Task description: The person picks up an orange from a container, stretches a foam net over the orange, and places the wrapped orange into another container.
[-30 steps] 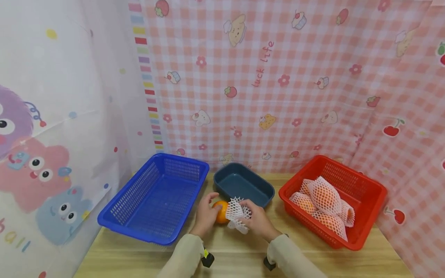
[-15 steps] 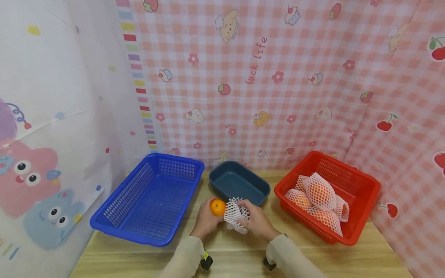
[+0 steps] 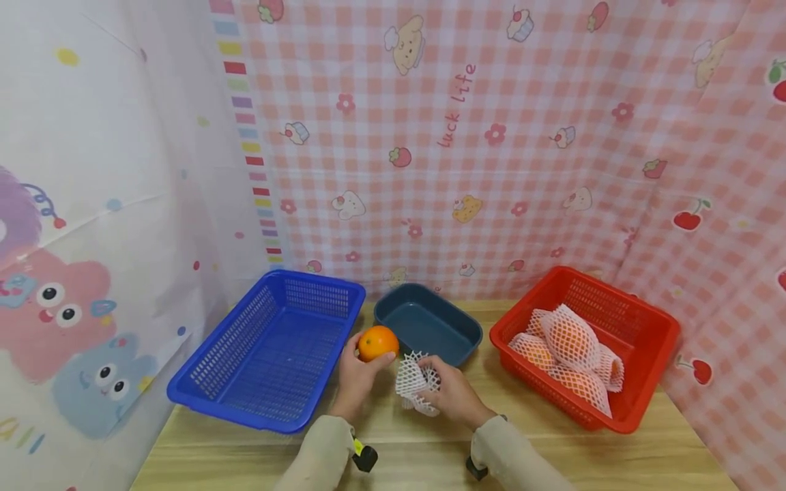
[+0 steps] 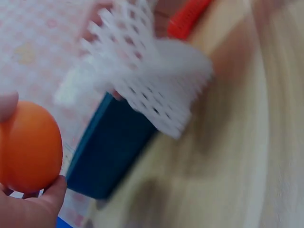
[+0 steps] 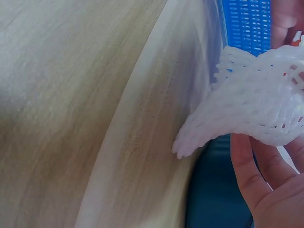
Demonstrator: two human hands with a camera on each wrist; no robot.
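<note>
An unwrapped orange (image 3: 378,343) is gripped by my left hand (image 3: 356,376), thumb and fingers around its sides, raised near the right rim of the blue basket. In the left wrist view the orange (image 4: 32,147) shows bare, smooth peel. My right hand (image 3: 456,395) holds a white foam fruit net (image 3: 413,383) by its side, just in front of the dark teal tray. The right wrist view shows the foam net (image 5: 256,95) crumpled and hollow, with fingers (image 5: 251,173) beneath it. A short gap separates net and orange.
At left stands a blue plastic basket (image 3: 258,368). A dark teal tray (image 3: 424,320) sits at the back middle. The red basket (image 3: 651,368) at right contains several net-wrapped oranges (image 3: 574,341). A patterned cloth (image 3: 393,170) hangs behind the wooden table (image 3: 405,450).
The orange has come away from the foam net and moved up and left in my left hand. My right hand, still holding the net, has stayed nearly in place.
</note>
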